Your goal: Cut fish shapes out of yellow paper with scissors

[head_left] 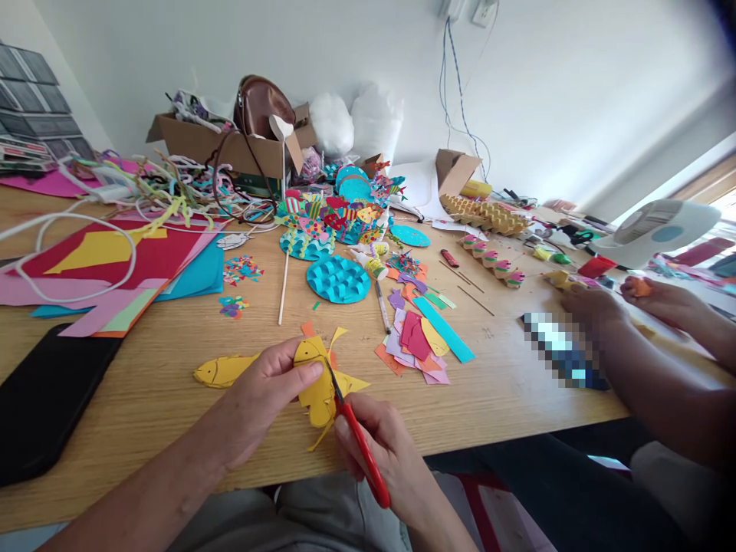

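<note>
The wooden table (471, 414) has bright paper scraps (412, 337) on it. Near its front edge, the left hand (261, 399) pinches a yellow paper fish (315, 400), and the right hand (386, 441) holds red-handled scissors (357, 434), blades by the fish's side.

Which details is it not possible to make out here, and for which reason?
In the head view:
Lying yellow fish: its right end, hidden by the left hand.
Scissors: the second blade, probably hidden by the held yellow paper.
Black object: its left end, cut off by the picture edge.
Pixelated object: its markings, blurred by mosaic.
Cardboard box: its bottom, hidden by its front wall.
</note>
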The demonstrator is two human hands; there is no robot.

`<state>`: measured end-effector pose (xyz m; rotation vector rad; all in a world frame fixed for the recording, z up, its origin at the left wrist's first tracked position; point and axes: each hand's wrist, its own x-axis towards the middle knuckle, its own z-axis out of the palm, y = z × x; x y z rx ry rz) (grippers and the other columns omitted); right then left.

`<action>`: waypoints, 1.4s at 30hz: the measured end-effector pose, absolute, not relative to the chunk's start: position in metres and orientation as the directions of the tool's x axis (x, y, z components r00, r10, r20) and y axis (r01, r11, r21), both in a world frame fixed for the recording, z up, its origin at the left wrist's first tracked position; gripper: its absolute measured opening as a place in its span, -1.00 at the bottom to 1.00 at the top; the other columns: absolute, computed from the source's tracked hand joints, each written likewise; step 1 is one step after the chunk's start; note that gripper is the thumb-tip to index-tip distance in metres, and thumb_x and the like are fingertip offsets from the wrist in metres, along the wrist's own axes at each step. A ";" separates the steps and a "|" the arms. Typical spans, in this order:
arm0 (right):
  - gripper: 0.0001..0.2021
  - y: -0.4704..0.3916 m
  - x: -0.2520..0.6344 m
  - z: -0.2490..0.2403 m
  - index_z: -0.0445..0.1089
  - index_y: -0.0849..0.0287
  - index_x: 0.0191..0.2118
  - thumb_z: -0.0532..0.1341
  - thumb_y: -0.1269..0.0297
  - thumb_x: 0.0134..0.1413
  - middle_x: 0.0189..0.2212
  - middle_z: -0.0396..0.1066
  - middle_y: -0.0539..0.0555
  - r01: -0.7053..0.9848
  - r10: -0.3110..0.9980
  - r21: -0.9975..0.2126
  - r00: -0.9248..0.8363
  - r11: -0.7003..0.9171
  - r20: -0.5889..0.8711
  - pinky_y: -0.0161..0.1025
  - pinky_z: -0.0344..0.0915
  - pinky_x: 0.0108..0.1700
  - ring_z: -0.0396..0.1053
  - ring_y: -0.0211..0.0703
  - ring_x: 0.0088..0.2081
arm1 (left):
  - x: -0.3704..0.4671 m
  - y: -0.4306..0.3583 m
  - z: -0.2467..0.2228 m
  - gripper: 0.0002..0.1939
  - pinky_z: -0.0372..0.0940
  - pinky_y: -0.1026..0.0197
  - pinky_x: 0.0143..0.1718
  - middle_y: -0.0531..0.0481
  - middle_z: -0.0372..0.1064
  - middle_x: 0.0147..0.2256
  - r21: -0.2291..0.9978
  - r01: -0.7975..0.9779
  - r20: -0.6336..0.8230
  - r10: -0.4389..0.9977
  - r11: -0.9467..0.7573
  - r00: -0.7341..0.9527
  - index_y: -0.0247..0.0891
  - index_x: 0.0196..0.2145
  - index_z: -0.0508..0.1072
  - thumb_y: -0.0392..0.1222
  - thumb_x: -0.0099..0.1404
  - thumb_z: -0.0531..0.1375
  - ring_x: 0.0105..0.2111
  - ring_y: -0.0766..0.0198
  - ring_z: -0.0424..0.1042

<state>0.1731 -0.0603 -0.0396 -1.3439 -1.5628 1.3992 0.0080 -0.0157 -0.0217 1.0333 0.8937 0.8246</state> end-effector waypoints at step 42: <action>-0.59 -0.063 0.177 -0.035 0.08 0.15 -0.62 0.11 0.07 0.15 -0.68 0.06 -0.10 0.316 0.943 -0.947 -0.292 -0.064 -0.161 -0.34 -0.09 -0.54 0.01 -0.30 -0.56 | 0.002 -0.011 -0.012 -0.88 0.25 0.22 -0.30 0.07 0.37 -0.50 0.973 -0.035 -0.191 0.882 0.228 0.431 -0.22 -0.46 0.42 -0.13 0.16 0.20 -0.42 0.24 0.33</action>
